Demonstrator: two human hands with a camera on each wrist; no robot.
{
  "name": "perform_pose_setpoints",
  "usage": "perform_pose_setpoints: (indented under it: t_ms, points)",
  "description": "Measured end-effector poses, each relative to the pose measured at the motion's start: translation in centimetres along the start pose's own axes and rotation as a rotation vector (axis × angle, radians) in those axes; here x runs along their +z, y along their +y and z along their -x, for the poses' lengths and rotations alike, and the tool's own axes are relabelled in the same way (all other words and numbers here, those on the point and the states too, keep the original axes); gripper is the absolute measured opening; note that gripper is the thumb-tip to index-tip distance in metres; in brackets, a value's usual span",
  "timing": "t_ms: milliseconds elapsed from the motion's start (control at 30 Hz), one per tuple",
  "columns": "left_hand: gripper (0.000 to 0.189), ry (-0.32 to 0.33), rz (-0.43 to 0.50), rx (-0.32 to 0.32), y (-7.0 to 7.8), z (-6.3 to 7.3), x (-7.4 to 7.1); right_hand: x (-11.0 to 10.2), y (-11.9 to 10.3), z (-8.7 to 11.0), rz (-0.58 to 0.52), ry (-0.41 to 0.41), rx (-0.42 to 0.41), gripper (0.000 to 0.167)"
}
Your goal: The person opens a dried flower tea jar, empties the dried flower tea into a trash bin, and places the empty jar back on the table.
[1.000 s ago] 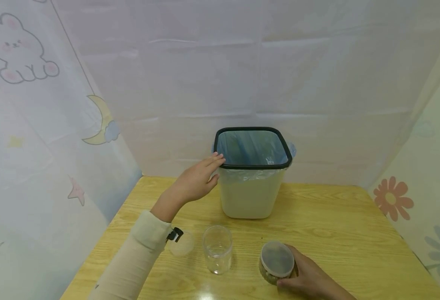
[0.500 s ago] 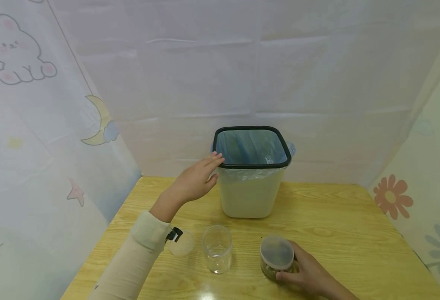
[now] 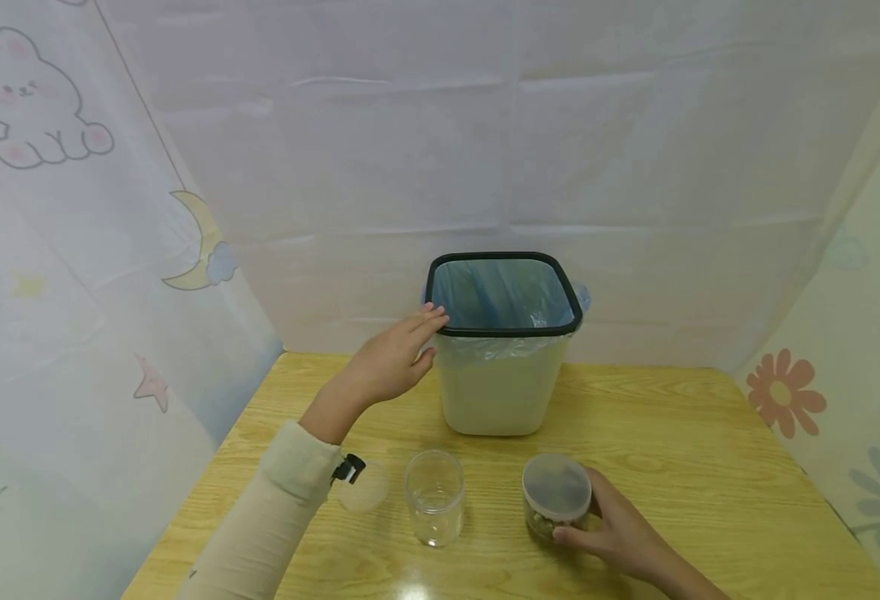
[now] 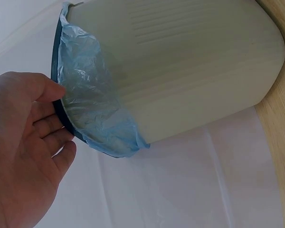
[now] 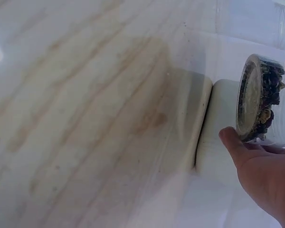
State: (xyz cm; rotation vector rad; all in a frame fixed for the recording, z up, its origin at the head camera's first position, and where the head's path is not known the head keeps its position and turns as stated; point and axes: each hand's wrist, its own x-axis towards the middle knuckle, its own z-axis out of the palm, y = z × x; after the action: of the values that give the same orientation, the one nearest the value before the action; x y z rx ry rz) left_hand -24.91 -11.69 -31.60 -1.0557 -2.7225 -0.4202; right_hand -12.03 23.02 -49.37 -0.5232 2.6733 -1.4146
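My left hand (image 3: 391,360) rests with straight fingers on the near left corner of the bin's black rim (image 3: 511,332). In the left wrist view its thumb overlaps the rim beside the blue plastic liner (image 4: 83,71). My right hand (image 3: 616,533) grips a clear lidded jar (image 3: 557,492) from its right side. Dark, dried, leafy bits (image 5: 266,109) lie in the jar's bottom. The jar's base faces the right wrist camera, raised off the table. To its left stands an open clear jar (image 3: 434,500) with nothing visible inside.
A round clear lid (image 3: 363,488) lies left of the open jar, partly behind the left cuff. The cream bin (image 3: 496,392) stands at the back of the wooden table (image 3: 657,442). Printed cloth walls (image 3: 380,167) surround the table's back and sides.
My right hand has lifted the lidded jar and moved it slightly away from me. My left hand stays on the bin rim.
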Motion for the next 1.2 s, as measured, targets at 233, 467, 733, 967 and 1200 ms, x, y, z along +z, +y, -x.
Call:
perform_pose_setpoints:
  t_ms: [233,467,733,967,1200]
  points:
    - [0.054,0.006,-0.004,0.005,-0.1,0.0,0.1,-0.2,-0.6,-0.3,-0.015,0.029,-0.039,0.090]
    - [0.053,0.004,-0.009,0.006,-0.2,-0.1,0.2,-0.7,-1.9,-1.1,-0.002,0.075,-0.128,0.087]
    - [0.053,0.001,-0.006,0.001,-0.1,-0.1,0.1,-1.0,-3.1,-1.8,-0.058,0.054,-0.140,0.086]
    - [0.053,0.002,-0.010,0.003,-0.2,0.0,0.0,-1.1,-4.1,-2.5,-0.046,0.063,-0.185,0.086]
    - [0.053,0.000,-0.017,0.004,-0.1,0.0,0.0,-1.1,-5.2,-3.0,-0.046,0.058,-0.211,0.086]
